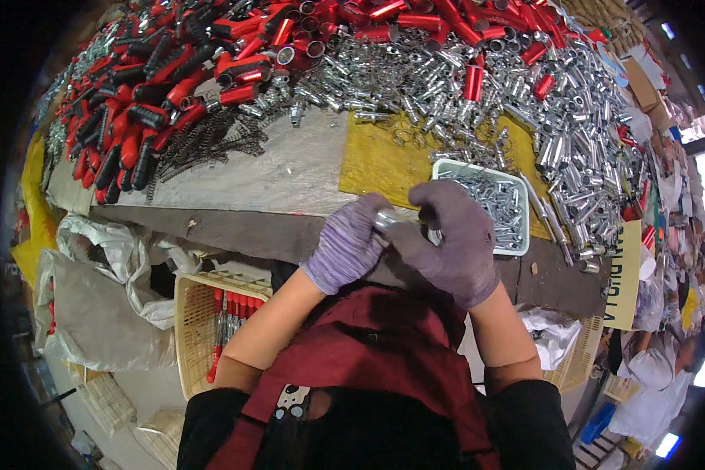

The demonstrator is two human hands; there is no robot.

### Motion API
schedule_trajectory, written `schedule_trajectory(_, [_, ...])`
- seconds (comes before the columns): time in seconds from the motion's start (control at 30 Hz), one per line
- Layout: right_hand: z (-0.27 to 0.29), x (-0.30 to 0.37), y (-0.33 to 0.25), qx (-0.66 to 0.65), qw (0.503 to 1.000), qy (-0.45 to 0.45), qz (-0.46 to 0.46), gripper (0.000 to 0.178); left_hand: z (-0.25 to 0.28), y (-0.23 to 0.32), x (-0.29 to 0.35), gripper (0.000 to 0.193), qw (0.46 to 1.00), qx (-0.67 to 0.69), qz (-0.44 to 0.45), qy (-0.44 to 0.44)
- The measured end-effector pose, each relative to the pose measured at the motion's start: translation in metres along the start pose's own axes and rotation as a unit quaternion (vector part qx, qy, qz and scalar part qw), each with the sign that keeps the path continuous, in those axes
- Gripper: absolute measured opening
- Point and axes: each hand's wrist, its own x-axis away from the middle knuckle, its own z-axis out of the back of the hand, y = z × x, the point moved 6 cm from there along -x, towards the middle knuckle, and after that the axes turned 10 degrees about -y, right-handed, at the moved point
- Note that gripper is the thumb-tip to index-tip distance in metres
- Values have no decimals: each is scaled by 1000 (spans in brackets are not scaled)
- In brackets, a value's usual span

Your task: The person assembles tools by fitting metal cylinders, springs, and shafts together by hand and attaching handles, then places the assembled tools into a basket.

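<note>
Both of my hands wear purple-grey knit gloves and meet over the table's front edge. My left hand [346,244] is closed around a short, shiny metal sleeve [385,218], whose end sticks out past the fingers. From the other side, my right hand [456,244] comes close, its thumb against or right beside the sleeve. Between the curled right fingers a small bright bit of metal [435,234] shows; its kind is hidden. Just beyond the right hand stands a pale plastic tray [522,223] filled with small metal pins or screws [500,205].
Heaped at the back are red-and-black handles [145,117], red tubes [473,82] and chrome fittings [415,74]. Dark springs [211,145] lie at left. Metal tubes [560,168] pile at right. A yellow basket [196,337] with red-ended tools stands below left, beside a white sack [106,305].
</note>
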Motion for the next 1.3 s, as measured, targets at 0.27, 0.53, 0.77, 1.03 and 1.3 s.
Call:
schedule_trajectory(0.27, [0,3,20,287,957,-23,-46,29,-8,11,-7,38,986,-136,-89,45])
schedule_trajectory(0.53, [22,24,12,192,981,16,-8,19,-14,65,-18,47,984,-119,-75,-111])
schedule_trajectory(0.77, [42,45,33,153,987,16,-33,19,-33,82,-12,43,977,-35,9,-209])
schedule_trajectory(1.03, [139,101,111,223,946,139,-192,20,-88,56,48,45,708,554,316,-303])
schedule_trajectory(1.3, [216,136,206,452,856,-39,-247,20,-62,98,31,52,609,698,281,-250])
